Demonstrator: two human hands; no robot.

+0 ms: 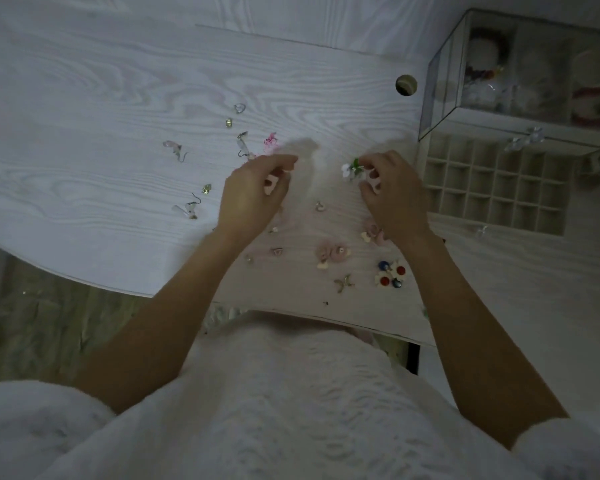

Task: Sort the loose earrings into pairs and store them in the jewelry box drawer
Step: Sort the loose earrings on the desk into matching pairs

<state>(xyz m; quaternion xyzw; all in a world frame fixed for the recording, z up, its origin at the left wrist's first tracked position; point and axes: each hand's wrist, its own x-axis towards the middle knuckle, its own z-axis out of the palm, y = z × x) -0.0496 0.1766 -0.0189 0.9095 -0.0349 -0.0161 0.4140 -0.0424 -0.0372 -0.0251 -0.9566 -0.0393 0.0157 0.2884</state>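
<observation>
White-grain tabletop (125,98): pale wood pattern, carrying scattered loose earrings.
Far-left earrings: a clear hook-wire drop earring (174,148) up top; lower down, a small gold stud (207,188) and a clear drop pair (186,209) lying near each other.
Upper-middle earrings: a silver heart hoop (239,108), a gold stud (229,123) and a pink bow earring (270,141), in a loose line.
Left hand (253,195): raised over the tabletop, fingers curled with thumb and forefinger tips close; whether they pinch anything cannot be told.
Right hand (388,194): fingers curled, pinching a white flower earring with green leaves (350,169) at its fingertips, above the tabletop.
Near-edge earrings: pink fabric flower earrings (331,254), and a red-and-blue beaded cluster (390,273) to their right.
Jewelry box drawer (492,188): pulled open beside the right hand, a grid of small beige compartments.
Glass jewelry box (520,74): behind the drawer, bracelets inside.
</observation>
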